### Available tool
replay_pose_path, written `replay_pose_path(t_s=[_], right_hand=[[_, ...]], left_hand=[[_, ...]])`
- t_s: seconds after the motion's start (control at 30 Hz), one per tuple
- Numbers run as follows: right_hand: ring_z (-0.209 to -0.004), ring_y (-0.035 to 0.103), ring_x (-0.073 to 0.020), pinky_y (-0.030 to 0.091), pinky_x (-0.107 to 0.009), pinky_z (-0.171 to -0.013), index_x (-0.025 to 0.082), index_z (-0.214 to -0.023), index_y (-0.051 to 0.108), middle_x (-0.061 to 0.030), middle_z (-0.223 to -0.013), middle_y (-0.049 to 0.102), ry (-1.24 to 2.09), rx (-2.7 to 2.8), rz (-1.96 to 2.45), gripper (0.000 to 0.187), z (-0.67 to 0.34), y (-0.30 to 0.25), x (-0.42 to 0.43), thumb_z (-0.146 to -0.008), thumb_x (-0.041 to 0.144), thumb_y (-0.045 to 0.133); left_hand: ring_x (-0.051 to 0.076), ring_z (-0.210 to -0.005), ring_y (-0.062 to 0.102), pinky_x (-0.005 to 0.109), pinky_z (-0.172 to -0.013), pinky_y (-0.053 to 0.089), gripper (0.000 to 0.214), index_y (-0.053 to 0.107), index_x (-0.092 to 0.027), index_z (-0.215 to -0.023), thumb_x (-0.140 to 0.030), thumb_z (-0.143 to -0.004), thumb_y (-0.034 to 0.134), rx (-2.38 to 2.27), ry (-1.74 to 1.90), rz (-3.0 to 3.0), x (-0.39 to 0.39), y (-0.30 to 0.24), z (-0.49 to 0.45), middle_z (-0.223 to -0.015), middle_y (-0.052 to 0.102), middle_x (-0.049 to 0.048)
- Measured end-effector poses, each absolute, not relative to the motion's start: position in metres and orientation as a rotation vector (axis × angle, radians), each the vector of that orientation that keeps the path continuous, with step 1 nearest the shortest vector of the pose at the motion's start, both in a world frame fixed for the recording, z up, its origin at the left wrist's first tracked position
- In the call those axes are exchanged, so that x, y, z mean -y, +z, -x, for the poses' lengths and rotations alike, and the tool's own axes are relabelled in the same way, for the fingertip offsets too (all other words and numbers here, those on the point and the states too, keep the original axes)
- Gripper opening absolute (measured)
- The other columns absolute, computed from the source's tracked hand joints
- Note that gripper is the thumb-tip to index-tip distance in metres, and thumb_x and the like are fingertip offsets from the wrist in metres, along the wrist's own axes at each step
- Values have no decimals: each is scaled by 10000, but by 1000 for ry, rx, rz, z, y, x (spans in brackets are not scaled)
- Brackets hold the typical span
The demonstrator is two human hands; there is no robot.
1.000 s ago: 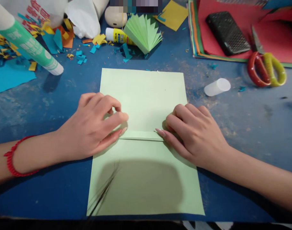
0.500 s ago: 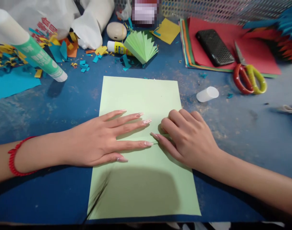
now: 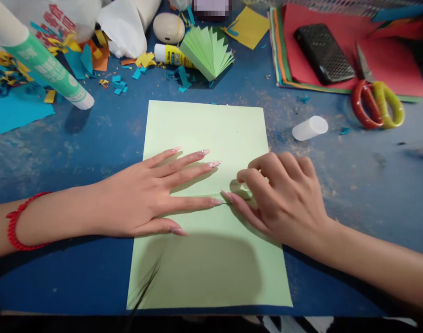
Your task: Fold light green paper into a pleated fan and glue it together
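A light green sheet of paper (image 3: 204, 273) lies flat on the blue table, with a thin raised crease or edge running across its middle. My left hand (image 3: 152, 194) rests palm down on the sheet, open, fingers spread, its index fingertip beside that line. Over the right side of the paper is my right hand (image 3: 281, 194), its fingers curled and its thumb laid along the line. The index finger is bent above the thumb, with a small strip of paper edge showing between them. The tips of the other right fingers are hidden.
At the back stand a large glue stick (image 3: 48, 69), a smaller yellow glue stick (image 3: 173, 55) and a pleated green paper fan (image 3: 208, 51). A white cap (image 3: 310, 128), scissors (image 3: 376, 97) and a black phone-like object (image 3: 324, 53) on coloured paper (image 3: 399, 69) are at right. Paper scraps (image 3: 13, 69) cover the left.
My right hand has shifted slightly right along the line, and its index finger has lifted away from the thumb. My left hand stays spread on the paper. The view has tilted down slightly.
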State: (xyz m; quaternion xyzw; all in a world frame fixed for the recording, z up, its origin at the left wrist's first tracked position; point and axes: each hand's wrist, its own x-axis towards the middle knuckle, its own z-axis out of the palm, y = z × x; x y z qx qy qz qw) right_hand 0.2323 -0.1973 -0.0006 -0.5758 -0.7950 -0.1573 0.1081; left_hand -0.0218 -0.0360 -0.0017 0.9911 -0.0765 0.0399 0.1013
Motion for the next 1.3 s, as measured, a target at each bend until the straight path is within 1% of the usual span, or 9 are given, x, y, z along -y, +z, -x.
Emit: replay_pose_path(t_s=[0.07, 0.13, 0.23, 0.33, 0.43, 0.57, 0.73, 0.93, 1.3], right_hand=[[-898, 588, -261, 419, -412, -775, 178, -1089, 733, -116, -1026, 756, -442, 2388, 1608, 296, -224, 3, 206, -1060, 432, 585], [-1156, 640, -267, 484, -419, -960, 158, -1323, 708, -125, -1273, 777, -323, 2491, 1502, 367, -214, 5, 216, -1074, 395, 579], [-1495, 511, -287, 433, -439, -1207, 58, -1528, 576, -174, -1582, 625, -53, 2589, 1421, 609, -205, 2, 226, -1125, 490, 432], [-1625, 373, -343, 392, -508, -1284, -35, -1630, 406, -247, -1718, 430, 128, 2568, 1404, 858, -206, -7, 230, -1111, 645, 340], [-1665, 312, -342, 412, -520, -1288, -33, -1676, 318, -256, -1747, 360, 217, 2588, 1350, 952, -212, -13, 228, -1085, 713, 338], [-1662, 328, -322, 452, -496, -1262, -14, -1714, 226, -228, -1768, 316, 225, 2617, 1326, 972, -221, -13, 226, -1088, 729, 262], [-1621, 413, -287, 469, -504, -1241, 36, -1736, 119, -167, -1745, 373, 173, 2668, 1345, 885, -233, -10, 226, -1118, 645, 288], [-1577, 488, -284, 396, -504, -1307, 105, -1748, 160, -119, -1732, 401, 159, 2637, 1393, 838, -248, -10, 231, -1117, 636, 306], [-1633, 392, -317, 379, -599, -1311, 219, -1762, -23, -103, -1768, 331, 98, 2514, 1666, 780, -260, -15, 260, -1139, 480, 367]], left_hand=[[405, -1678, 245, 680, -1277, 387, 688, 442, -350, -1664, -649, -1056, 557, 223, 138, -2919, 37, -3, 22, -1798, 296, 156], [399, -1669, 277, 669, -1277, 404, 669, 515, -339, -1616, -670, -1038, 577, 205, 181, -2916, 37, -4, 22, -1774, 370, 117], [351, -1663, 295, 605, -1317, 398, 651, 583, -356, -1551, -692, -994, 614, 157, 261, -2929, 39, -6, 22, -1717, 479, 17], [347, -1653, 320, 606, -1323, 395, 644, 601, -358, -1528, -698, -982, 628, 136, 316, -2918, 39, -7, 21, -1726, 466, 14], [374, -1644, 347, 643, -1311, 394, 621, 612, -338, -1515, -675, -995, 644, 148, 315, -2885, 39, -6, 21, -1763, 401, 59], [401, -1686, 238, 679, -1328, 302, 659, 574, -321, -1551, -673, -999, 650, 164, 244, -2876, 40, -7, 26, -1801, 308, 121], [410, -1683, 245, 675, -1350, 206, 695, 457, -474, -1638, -671, -999, 647, -65, 129, -2909, 46, -6, 46, -1802, 325, 33], [379, -1662, 318, 598, -1386, 143, 678, 412, -592, -1624, -757, -989, 579, -261, 53, -2880, 50, -1, 71, -1810, 278, -82], [410, -1649, 336, 627, -1353, 191, 742, 337, -626, -1637, -634, -976, 674, -424, 73, -2948, 58, -3, 100, -1794, 323, -76]])
